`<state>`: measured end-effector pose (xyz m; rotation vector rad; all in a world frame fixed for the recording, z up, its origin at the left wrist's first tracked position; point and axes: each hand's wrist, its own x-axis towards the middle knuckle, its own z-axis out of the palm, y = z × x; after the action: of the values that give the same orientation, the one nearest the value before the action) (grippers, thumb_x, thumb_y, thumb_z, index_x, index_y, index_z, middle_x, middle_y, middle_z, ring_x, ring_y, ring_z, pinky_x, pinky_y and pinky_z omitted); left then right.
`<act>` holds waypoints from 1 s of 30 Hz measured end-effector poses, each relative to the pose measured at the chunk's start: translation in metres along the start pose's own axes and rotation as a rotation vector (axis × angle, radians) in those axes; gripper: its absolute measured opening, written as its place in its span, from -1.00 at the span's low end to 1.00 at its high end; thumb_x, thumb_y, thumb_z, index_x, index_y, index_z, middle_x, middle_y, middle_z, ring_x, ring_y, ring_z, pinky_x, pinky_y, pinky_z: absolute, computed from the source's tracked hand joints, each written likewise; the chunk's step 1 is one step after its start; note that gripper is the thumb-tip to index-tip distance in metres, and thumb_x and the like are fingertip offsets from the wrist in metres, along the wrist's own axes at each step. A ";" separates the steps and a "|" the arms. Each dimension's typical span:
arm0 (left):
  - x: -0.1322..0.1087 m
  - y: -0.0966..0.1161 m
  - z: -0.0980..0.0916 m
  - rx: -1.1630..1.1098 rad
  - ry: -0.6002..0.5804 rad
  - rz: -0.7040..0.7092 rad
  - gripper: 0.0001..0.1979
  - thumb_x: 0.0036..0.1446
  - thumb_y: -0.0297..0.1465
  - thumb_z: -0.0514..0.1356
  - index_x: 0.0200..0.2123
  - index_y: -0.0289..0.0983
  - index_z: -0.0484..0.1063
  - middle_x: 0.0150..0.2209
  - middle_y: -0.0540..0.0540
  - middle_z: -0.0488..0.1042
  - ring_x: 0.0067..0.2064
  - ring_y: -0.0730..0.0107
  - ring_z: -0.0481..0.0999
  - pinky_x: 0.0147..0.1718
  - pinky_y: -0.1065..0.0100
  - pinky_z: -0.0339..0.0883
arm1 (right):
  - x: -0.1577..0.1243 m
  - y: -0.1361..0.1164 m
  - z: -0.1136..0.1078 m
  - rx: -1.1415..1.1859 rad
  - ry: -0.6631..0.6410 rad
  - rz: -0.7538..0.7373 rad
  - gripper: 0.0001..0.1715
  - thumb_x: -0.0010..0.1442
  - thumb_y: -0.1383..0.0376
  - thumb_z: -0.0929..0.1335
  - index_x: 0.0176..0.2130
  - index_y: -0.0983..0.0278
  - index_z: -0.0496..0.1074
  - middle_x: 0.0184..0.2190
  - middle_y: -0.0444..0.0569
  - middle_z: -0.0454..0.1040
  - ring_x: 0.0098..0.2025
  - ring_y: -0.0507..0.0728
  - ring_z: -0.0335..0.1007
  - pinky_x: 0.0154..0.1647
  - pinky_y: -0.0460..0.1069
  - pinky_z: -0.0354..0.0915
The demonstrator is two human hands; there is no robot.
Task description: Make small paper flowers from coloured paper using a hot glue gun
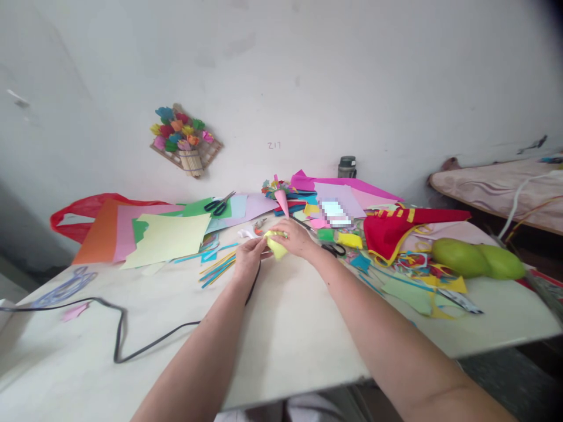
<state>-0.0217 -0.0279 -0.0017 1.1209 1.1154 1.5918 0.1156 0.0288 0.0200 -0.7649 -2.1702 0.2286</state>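
Yellow paper (pixel 276 245), gripped mid-frame by left hand (pixel 248 259) and right hand (pixel 297 237) over the counter (pixel 285 319). Seemingly mid-roll into a cone. Needs a firm, even pinch next.

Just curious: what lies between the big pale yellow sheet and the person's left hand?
Thin blue and yellow paper strips, in the head view.

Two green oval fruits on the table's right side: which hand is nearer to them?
Right. The right hand lies left of the two green oval fruits, gripping a folded yellow paper piece; the left hand holds that paper's other side, farther left.
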 end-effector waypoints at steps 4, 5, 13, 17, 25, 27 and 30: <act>-0.004 0.002 0.001 0.037 -0.042 0.012 -0.60 -0.24 -0.19 0.28 -0.37 -0.40 0.49 -0.46 -0.12 0.49 -0.41 0.39 0.48 -0.39 0.37 0.39 | 0.001 0.006 0.004 0.121 0.029 0.135 -0.85 0.02 0.29 0.32 -0.39 0.28 0.47 -0.36 -0.06 0.44 -0.29 0.04 0.32 -0.27 -0.07 0.22; -0.005 0.003 0.001 0.040 -0.047 0.008 -0.60 -0.23 -0.19 0.28 -0.37 -0.40 0.49 -0.47 -0.12 0.50 -0.41 0.39 0.48 -0.39 0.37 0.39 | 0.001 0.007 0.004 0.143 0.043 0.164 -0.86 0.01 0.28 0.33 -0.43 0.29 0.47 -0.39 -0.07 0.45 -0.32 0.04 0.33 -0.29 -0.08 0.22; -0.003 0.001 0.001 0.035 -0.052 0.005 -0.63 -0.21 -0.20 0.28 -0.39 -0.40 0.49 -0.48 -0.11 0.50 -0.42 0.40 0.48 -0.40 0.38 0.39 | -0.001 -0.005 -0.010 0.431 -0.010 0.283 -0.71 0.05 0.23 0.29 -0.31 0.37 0.49 -0.34 0.00 0.49 -0.31 0.05 0.37 -0.31 -0.08 0.24; -0.003 0.001 0.001 0.042 -0.057 0.010 -0.62 -0.20 -0.20 0.27 -0.37 -0.40 0.48 -0.47 -0.12 0.50 -0.42 0.40 0.48 -0.39 0.38 0.39 | -0.002 -0.004 -0.015 0.463 -0.115 0.278 -0.64 0.09 0.21 0.25 -0.20 0.38 0.47 -0.33 0.00 0.50 -0.35 0.03 0.37 -0.37 -0.10 0.25; -0.002 -0.001 0.000 0.025 -0.062 -0.030 -0.62 -0.23 -0.20 0.29 -0.39 -0.39 0.48 -0.49 -0.11 0.50 -0.42 0.37 0.48 -0.41 0.36 0.39 | -0.002 0.005 -0.011 0.240 -0.116 0.133 -0.73 0.06 0.27 0.28 -0.30 0.33 0.51 -0.33 -0.01 0.52 -0.30 0.06 0.39 -0.31 -0.09 0.25; -0.001 -0.001 0.000 0.018 -0.069 -0.033 -0.62 -0.23 -0.20 0.29 -0.38 -0.39 0.48 -0.48 -0.11 0.50 -0.42 0.37 0.48 -0.39 0.35 0.38 | -0.003 0.004 -0.012 0.256 -0.122 0.156 -0.69 0.08 0.22 0.27 -0.27 0.32 0.51 -0.32 -0.02 0.52 -0.29 0.07 0.40 -0.31 -0.09 0.26; -0.001 -0.003 -0.001 0.002 -0.092 -0.046 -0.62 -0.24 -0.20 0.29 -0.38 -0.38 0.49 -0.48 -0.10 0.50 -0.43 0.39 0.48 -0.40 0.37 0.38 | -0.003 0.001 -0.013 0.191 -0.135 0.154 -0.67 0.08 0.18 0.27 -0.22 0.27 0.49 -0.29 -0.03 0.51 -0.26 0.08 0.40 -0.26 -0.07 0.27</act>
<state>-0.0219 -0.0282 -0.0044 1.1506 1.0745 1.4889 0.1269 0.0268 0.0262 -0.8271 -2.1770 0.5737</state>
